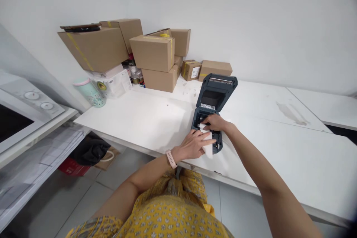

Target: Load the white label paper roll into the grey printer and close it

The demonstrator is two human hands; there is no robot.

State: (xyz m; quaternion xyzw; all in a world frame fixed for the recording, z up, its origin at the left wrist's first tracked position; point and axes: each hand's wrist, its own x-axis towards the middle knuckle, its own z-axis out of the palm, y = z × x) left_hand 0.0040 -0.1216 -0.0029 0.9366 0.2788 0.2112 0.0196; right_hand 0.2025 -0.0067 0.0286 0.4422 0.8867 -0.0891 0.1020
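Observation:
A dark blue-grey label printer (216, 93) stands on the white table with its lid tilted up and back. White label paper (208, 149) comes out of its body and hangs over the front. My left hand (192, 145), wearing a pink wristband (170, 158), lies across this paper, its fingers stretched over it and its thumb not clearly visible. Inside the body, my right hand (215, 122) reaches in from the right with bent fingers at the white paper roll (203, 126). The roll is mostly covered by both hands.
Cardboard boxes (152, 54) are stacked along the wall at the back left. A mint-green tumbler (90, 93) stands beside a white box (113, 83). A microwave (26, 106) sits on a shelf at far left. The table's front edge (240, 184) runs just before my body.

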